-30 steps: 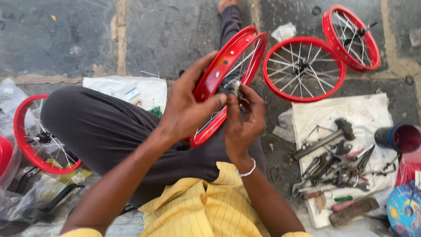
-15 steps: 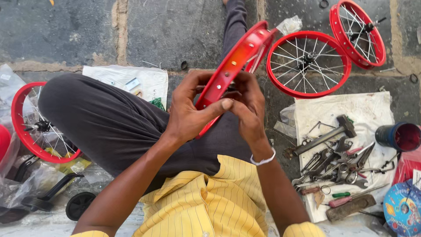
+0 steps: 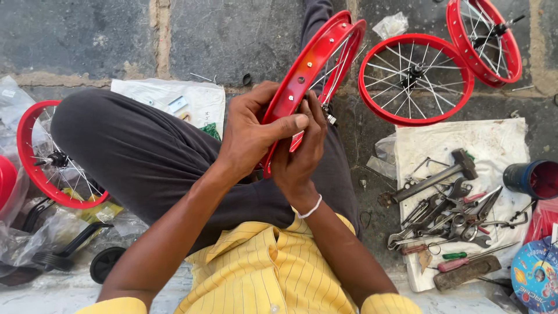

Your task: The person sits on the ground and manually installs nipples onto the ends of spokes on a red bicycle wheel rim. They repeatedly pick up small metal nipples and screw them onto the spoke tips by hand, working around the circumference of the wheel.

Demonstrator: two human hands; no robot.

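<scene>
Wheel: a small red wheel rim (image 3: 302,70) with thin silver spokes stands on edge over the person's lap, tilted, its top leaning away toward the stone floor (image 3: 104,29).
Left hand: the left hand (image 3: 250,136) has its grip closed around the near edge of the rim, thumb lying flat across the red band.
Right hand: the right hand (image 3: 299,154) is just beside it, fingers curled at the inner side of the rim by the spokes; whether it pinches something small I cannot tell.
Change: compared with half a second ago, the two hands sit closer together, and the thumb now presses over the rim.
Around: a white cloth (image 3: 500,139) with a hammer (image 3: 436,177) and pliers lies to the right; two more red wheels (image 3: 415,78) rest beyond it.
</scene>
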